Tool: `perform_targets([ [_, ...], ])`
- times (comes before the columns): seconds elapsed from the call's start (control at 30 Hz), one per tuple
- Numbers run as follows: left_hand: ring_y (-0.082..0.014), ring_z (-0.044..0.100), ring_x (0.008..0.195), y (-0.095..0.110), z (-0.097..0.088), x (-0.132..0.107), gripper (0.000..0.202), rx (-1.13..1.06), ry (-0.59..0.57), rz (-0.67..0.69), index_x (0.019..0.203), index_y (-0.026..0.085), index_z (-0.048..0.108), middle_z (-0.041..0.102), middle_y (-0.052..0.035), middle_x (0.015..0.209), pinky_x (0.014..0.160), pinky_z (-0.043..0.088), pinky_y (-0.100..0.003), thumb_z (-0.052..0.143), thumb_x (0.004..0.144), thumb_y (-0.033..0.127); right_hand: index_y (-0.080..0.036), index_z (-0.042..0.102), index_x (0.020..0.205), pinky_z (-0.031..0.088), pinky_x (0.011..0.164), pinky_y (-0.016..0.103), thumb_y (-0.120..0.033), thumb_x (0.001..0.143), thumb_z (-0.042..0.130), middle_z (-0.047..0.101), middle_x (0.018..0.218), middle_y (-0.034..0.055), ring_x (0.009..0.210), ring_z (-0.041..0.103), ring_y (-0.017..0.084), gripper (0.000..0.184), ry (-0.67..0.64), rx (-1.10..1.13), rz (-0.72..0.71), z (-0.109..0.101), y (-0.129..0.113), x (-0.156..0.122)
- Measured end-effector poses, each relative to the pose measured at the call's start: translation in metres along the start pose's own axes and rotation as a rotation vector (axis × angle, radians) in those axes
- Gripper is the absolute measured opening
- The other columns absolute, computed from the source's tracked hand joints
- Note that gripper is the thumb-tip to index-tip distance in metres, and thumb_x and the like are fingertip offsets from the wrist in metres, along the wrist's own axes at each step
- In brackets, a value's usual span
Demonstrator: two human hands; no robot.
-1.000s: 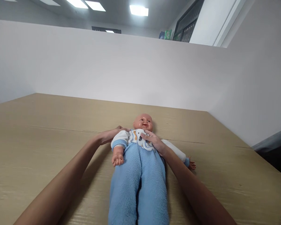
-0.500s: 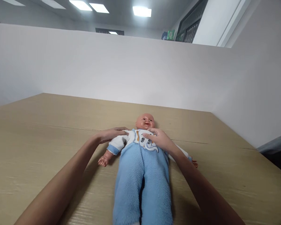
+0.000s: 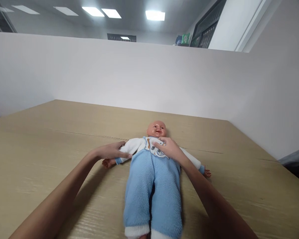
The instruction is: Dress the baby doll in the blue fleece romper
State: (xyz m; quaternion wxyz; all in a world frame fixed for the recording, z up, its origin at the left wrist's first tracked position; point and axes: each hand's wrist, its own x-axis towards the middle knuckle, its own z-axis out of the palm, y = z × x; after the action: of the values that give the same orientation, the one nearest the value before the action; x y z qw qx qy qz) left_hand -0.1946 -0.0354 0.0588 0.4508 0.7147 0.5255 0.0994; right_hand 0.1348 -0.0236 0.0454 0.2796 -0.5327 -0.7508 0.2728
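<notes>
A baby doll [image 3: 150, 179] in a fluffy blue and white romper lies on its back on the wooden table [image 3: 40, 149], head away from me. My left hand [image 3: 111, 152] is closed around the doll's arm on the left side, at the white sleeve, with that arm stretched flat outward. My right hand [image 3: 169, 148] rests on the doll's chest, fingers curled on the white bib with an elephant print. The doll's other arm lies straight out to the right, partly hidden under my right forearm.
White partition walls [image 3: 129, 73] close the table at the back and along the right side. A dark gap [image 3: 297, 166] shows past the table's right edge. Ceiling lights are visible above the partition.
The doll's arm on the left side has been swung from lying over its body out flat onto the table. My left hand slid from the shoulder down to that sleeve.
</notes>
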Motion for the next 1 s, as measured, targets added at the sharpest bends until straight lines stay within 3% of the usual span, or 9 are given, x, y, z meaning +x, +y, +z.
perform_targets([
  [0.07,-0.0231,0.061,0.054,-0.006,0.003,-0.009,0.084,-0.025,-0.023,-0.104,0.141,0.020,0.060,0.068,-0.0012,0.068,0.051,0.047,-0.031,0.077,0.079,0.074,-0.020,0.075,0.086,0.040,0.067,0.027,-0.056,0.095,0.065,0.076,0.081,0.0012,0.075,0.067,0.019,0.038,0.008,-0.016,-0.006,-0.001,0.000,0.000],
  [0.1,-0.0207,0.056,0.049,-0.008,0.004,-0.012,0.085,-0.049,-0.028,-0.122,0.142,0.020,0.058,0.062,0.0011,0.063,0.046,0.043,-0.029,0.074,0.080,0.076,-0.021,0.075,0.086,0.040,0.067,0.027,-0.056,0.095,0.066,0.076,0.081,0.0013,0.076,0.067,0.019,0.038,0.015,-0.026,-0.008,-0.001,0.000,0.000],
  [0.23,-0.0169,0.055,0.057,-0.017,0.010,-0.020,0.078,-0.101,0.076,-0.039,0.133,0.020,0.061,0.062,-0.0001,0.075,0.048,0.042,-0.025,0.070,0.084,0.079,-0.022,0.075,0.087,0.041,0.072,0.030,-0.055,0.093,0.070,0.078,0.085,0.0031,0.082,0.070,0.023,0.034,0.093,-0.079,-0.002,0.000,-0.002,-0.004],
  [0.37,-0.0182,0.059,0.064,-0.026,0.015,-0.021,0.075,-0.080,0.180,-0.014,0.126,0.019,0.065,0.064,-0.0018,0.083,0.053,0.045,-0.026,0.068,0.085,0.082,-0.024,0.072,0.103,0.045,0.083,0.034,-0.050,0.092,0.072,0.079,0.105,0.0058,0.098,0.071,0.027,0.029,0.223,-0.122,-0.009,0.000,0.002,-0.014],
  [0.53,-0.0197,0.059,0.064,-0.031,0.022,-0.017,0.077,-0.093,0.270,-0.013,0.121,0.019,0.069,0.069,-0.0030,0.086,0.054,0.045,-0.028,0.069,0.080,0.084,-0.023,0.068,0.110,0.047,0.099,0.042,-0.050,0.093,0.070,0.073,0.107,0.0087,0.106,0.065,0.030,0.031,0.401,-0.195,-0.068,-0.011,0.026,-0.048],
  [0.67,-0.0302,0.068,0.091,-0.032,0.024,-0.013,0.079,-0.101,0.401,0.013,0.120,0.018,0.072,0.076,-0.0097,0.109,0.069,0.053,-0.032,0.077,0.071,0.079,-0.025,0.066,0.119,0.047,0.103,0.047,-0.052,0.097,0.065,0.071,0.119,0.0111,0.114,0.063,0.032,0.035,0.473,-0.297,-0.103,-0.030,0.065,-0.096],
  [0.83,-0.0357,0.063,0.125,-0.037,0.025,0.004,0.076,0.091,0.478,0.039,0.148,0.015,0.056,0.066,-0.0161,0.143,0.108,0.049,-0.044,0.065,0.087,0.059,-0.026,0.061,0.130,0.047,0.105,0.051,-0.050,0.093,0.069,0.070,0.128,0.0123,0.117,0.063,0.035,0.045,0.412,-0.399,-0.087,-0.054,0.120,-0.150],
  [0.9,-0.0379,0.058,0.132,-0.026,0.030,0.015,0.070,0.246,0.572,0.068,0.147,0.012,0.057,0.063,-0.0190,0.145,0.115,0.044,-0.049,0.062,0.089,0.051,-0.025,0.058,0.137,0.047,0.106,0.052,-0.048,0.091,0.072,0.069,0.132,0.0133,0.120,0.063,0.035,0.054,0.382,-0.416,-0.101,-0.059,0.136,-0.162],
  [1.0,-0.0377,0.055,0.134,0.013,0.046,0.029,0.057,0.403,0.708,0.220,0.141,0.015,0.061,0.063,-0.0169,0.142,0.118,0.041,-0.053,0.060,0.092,0.043,-0.024,0.055,0.142,0.046,0.109,0.053,-0.046,0.090,0.072,0.068,0.137,0.0145,0.124,0.062,0.036,0.059,0.365,-0.405,-0.117,-0.061,0.151,-0.169],
])
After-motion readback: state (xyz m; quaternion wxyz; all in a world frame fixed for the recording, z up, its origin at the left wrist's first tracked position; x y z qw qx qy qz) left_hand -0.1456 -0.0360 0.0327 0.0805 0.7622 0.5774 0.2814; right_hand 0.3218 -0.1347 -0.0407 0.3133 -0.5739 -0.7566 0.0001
